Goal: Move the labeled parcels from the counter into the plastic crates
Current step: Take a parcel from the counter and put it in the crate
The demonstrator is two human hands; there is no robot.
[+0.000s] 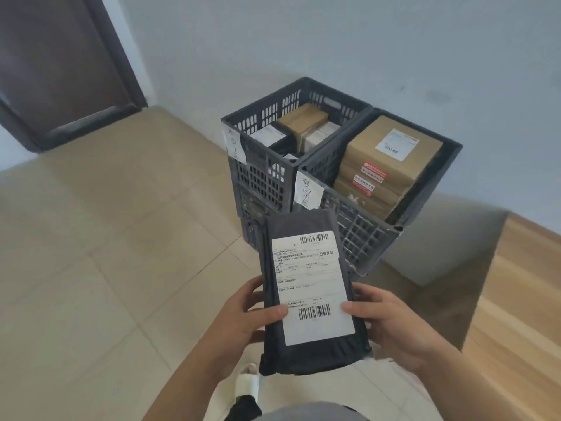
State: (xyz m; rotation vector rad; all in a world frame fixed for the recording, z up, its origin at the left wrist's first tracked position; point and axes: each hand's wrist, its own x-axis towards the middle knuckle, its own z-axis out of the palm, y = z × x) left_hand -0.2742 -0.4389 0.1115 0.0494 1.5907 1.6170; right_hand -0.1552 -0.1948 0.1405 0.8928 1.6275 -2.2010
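Both hands hold one parcel up in front of the body. The left hand (pixel 243 317) grips the left edge of the flat dark grey plastic mailer bag (pixel 309 293), thumb lying on its white shipping label (pixel 312 287) and fingers curled round behind. The right hand (pixel 391 323) clamps the opposite edge the same way, thumb pressed on the label just beside the lower barcode. The mailer is in the air between the two hands, not resting on anything.

Beyond the fingertips, further from the body, stand two dark grey slotted plastic crates. The crate ahead and left of the hands (pixel 261 165) already holds several small boxes, brown and white. The crate directly beyond the right hand (pixel 364 232) holds brown cardboard boxes (pixel 391 165) stacked close together, nearly filling it. So I judge the task well along: many parcels are already crated, and this mailer is still to go in. To the right of the right hand lies a light wooden counter (pixel 522 299); no parcels show on the part in view, so how many remain cannot be told.

The mailer's long axis runs away from the body toward the crates, leaning slightly left at its far end. Its label faces up, text upright to the wearer, top edge nearest the crates.
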